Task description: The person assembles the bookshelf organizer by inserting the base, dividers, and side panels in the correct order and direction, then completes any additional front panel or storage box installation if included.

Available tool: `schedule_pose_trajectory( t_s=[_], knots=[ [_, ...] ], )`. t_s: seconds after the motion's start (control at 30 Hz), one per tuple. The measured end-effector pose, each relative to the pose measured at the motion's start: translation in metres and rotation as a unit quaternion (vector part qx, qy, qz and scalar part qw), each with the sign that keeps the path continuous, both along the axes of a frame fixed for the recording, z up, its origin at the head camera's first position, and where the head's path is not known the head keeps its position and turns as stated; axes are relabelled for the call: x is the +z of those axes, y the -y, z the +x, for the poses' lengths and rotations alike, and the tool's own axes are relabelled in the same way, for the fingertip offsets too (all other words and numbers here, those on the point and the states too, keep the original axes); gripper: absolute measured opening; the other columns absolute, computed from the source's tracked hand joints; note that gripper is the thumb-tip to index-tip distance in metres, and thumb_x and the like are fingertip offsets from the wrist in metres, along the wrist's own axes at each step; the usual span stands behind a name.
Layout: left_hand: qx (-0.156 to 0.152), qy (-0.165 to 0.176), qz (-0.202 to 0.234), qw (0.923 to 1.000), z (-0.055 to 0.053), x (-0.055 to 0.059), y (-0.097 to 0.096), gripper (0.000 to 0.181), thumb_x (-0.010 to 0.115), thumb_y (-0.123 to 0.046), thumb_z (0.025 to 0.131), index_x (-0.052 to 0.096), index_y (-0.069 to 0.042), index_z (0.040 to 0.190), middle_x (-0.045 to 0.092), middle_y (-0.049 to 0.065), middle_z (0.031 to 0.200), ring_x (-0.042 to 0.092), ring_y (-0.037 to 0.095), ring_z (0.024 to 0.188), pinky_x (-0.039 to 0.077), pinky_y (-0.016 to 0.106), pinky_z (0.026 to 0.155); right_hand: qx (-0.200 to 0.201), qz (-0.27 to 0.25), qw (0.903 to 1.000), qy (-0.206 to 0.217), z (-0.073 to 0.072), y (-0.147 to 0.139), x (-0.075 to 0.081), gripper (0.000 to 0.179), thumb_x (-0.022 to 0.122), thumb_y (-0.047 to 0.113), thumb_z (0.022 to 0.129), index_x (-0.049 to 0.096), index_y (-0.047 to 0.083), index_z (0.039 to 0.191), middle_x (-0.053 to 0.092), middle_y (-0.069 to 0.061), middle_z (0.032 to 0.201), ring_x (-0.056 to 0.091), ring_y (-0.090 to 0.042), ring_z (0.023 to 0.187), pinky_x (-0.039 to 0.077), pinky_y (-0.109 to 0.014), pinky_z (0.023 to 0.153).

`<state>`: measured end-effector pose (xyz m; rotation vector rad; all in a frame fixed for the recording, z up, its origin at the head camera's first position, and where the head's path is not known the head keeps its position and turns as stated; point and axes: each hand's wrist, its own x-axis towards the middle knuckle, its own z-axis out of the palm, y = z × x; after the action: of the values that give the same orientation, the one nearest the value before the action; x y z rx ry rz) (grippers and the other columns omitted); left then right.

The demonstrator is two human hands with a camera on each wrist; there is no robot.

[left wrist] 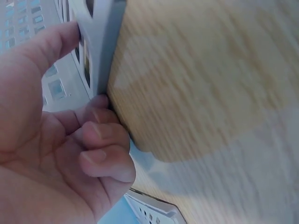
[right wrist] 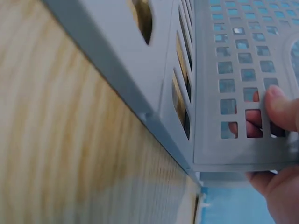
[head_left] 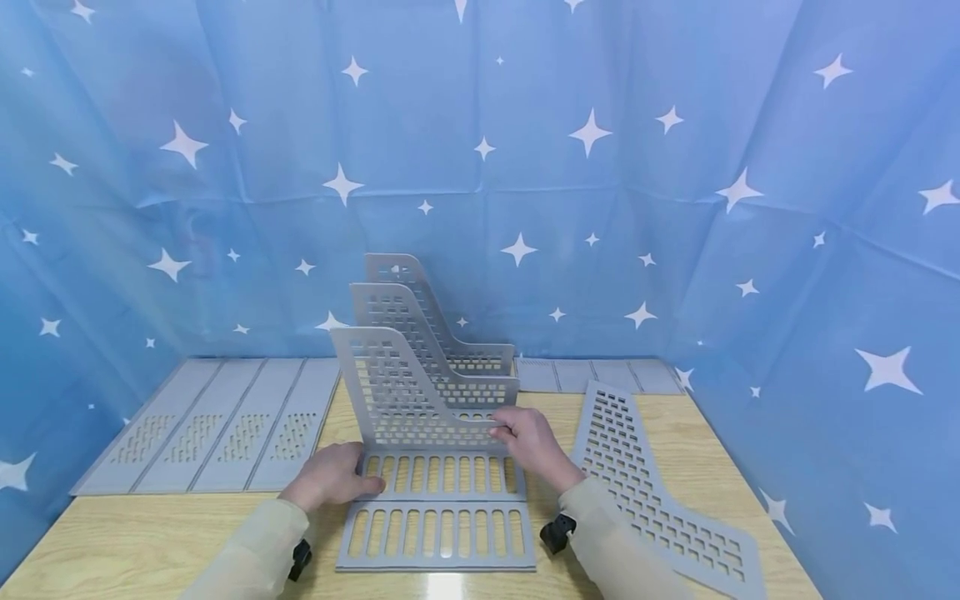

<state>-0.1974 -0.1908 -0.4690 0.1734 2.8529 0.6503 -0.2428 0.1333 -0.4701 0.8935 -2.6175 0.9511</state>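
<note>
A grey file rack, partly assembled, stands mid-table, with upright perforated dividers one behind another on a slotted base panel (head_left: 435, 506). My left hand (head_left: 330, 477) grips the base's left edge. In the left wrist view its thumb (left wrist: 58, 41) lies against the slotted face while the other fingers curl at the edge. My right hand (head_left: 534, 442) pinches the front divider (head_left: 378, 336) near its low right end. The right wrist view shows that thumb (right wrist: 280, 105) on the near face of the divider, with fingertips visible through the holes behind.
Flat grey panels (head_left: 217, 392) with small slots lie side by side at the left. Another loose perforated divider (head_left: 660, 492) lies flat beside my right forearm. More flat panels (head_left: 573, 375) lie at the back right, before a blue star-printed curtain (head_left: 480, 100).
</note>
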Motion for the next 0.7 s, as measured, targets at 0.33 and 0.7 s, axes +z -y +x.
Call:
schedule_pose_trajectory(
  t_s=[0.33,0.7],
  knots=[
    [0.002,-0.009,0.006,0.9999,-0.001,0.0,0.0,0.055,0.08,-0.033,0.084,0.066,0.005,0.123,0.073,0.009,0.096,0.063,0.021,0.077,0.055,0.045,0.073,-0.015,0.018,0.9996,-0.017,0.003,0.007,0.0,0.047,0.067,0.006,0.098,0.029,0.018,0.073,0.022,0.007,0.067,0.018,-0.003,0.06,0.027,-0.029,0.06],
    [0.062,0.011,0.022,0.9978,-0.005,-0.001,-0.006,0.06,0.073,-0.031,0.089,0.059,0.016,0.124,0.064,0.011,0.084,0.053,0.021,0.063,0.042,0.033,0.054,-0.062,0.049,0.9968,0.011,-0.01,0.007,0.005,0.017,0.067,0.017,0.101,0.064,0.009,0.087,0.058,-0.001,0.08,0.054,-0.014,0.067,0.046,-0.032,0.063]
  ],
)
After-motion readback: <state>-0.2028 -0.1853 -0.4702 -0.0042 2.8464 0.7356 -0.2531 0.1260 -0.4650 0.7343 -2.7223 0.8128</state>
